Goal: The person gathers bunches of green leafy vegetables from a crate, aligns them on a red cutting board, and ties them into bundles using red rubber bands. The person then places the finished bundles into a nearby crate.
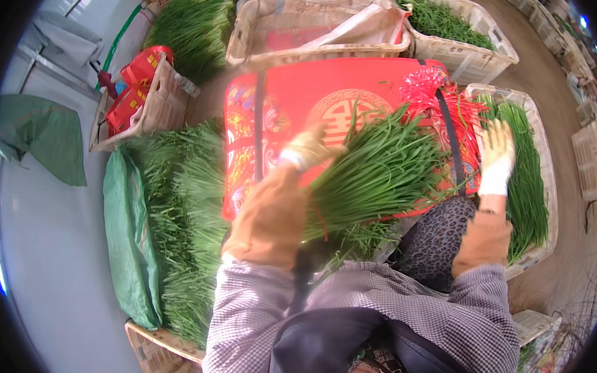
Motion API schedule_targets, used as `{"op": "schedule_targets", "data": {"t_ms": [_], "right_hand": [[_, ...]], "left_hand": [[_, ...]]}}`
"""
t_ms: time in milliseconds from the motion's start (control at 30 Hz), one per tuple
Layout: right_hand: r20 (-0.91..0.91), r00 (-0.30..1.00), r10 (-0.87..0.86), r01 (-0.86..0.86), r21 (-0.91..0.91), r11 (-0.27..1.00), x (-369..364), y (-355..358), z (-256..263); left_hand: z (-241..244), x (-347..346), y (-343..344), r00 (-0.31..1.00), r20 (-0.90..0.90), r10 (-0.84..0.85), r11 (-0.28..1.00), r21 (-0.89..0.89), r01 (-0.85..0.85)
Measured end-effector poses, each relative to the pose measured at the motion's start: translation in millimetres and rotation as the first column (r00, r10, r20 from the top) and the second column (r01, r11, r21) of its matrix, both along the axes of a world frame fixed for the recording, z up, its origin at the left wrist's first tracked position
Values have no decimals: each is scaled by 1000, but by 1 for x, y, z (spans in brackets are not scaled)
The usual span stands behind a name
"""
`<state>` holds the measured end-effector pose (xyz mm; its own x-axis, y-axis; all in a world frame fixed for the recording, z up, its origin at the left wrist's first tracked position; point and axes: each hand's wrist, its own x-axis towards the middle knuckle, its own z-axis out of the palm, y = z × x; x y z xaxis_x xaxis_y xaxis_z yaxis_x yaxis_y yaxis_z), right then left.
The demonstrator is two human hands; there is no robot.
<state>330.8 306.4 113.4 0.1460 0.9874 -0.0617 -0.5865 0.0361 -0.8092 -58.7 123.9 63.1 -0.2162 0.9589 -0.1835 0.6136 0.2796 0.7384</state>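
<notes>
A bunch of long green chive-like leaves (pixel 379 168) lies across the red surface (pixel 292 84), which has a gold emblem and dark straps. A thin red tie (pixel 319 213) crosses the bunch near its lower left end. My left hand (pixel 309 147), gloved and blurred by motion, is just left of the bunch, fingers apart, with nothing seen in it. On the right, my gloved right hand (pixel 498 146) lies flat over similar leaves (pixel 526 172) in a plastic crate (pixel 542 141). Between the hands, a bundle of shiny red strings (pixel 428 89) is held under a dark strap.
Loose greens (pixel 187 219) are heaped at left beside a green woven sack (pixel 127 243). A crate with red packages (pixel 165 97) stands behind them. Beyond the red surface are a crate with a white sheet (pixel 316 52) and a crate of greens (pixel 475 63). More crates (pixel 591 158) line the right.
</notes>
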Motion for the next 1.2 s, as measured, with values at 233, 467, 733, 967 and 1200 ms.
{"op": "schedule_targets", "data": {"t_ms": [233,467,733,967,1200], "right_hand": [[358,407,840,-852,-184,491,-70,-200,8],[191,-82,978,-692,-718,82,-174,-253,-17],[679,-123,724,-786,-512,346,-181,-251,-18],[966,-206,155,-895,-250,369,-266,-199,-8],[992,83,97,-853,20,522,-234,-232,-30]], "left_hand": [[2,-58,-144,953,80,293,944,134,-301],[21,15,-174,994,1,110,994,-15,-110],[59,37,-168,868,-461,182,982,130,-136],[54,50,-124,752,-642,-151,941,-327,-90],[-15,53,-141,781,-607,146,972,-58,-227]]}}
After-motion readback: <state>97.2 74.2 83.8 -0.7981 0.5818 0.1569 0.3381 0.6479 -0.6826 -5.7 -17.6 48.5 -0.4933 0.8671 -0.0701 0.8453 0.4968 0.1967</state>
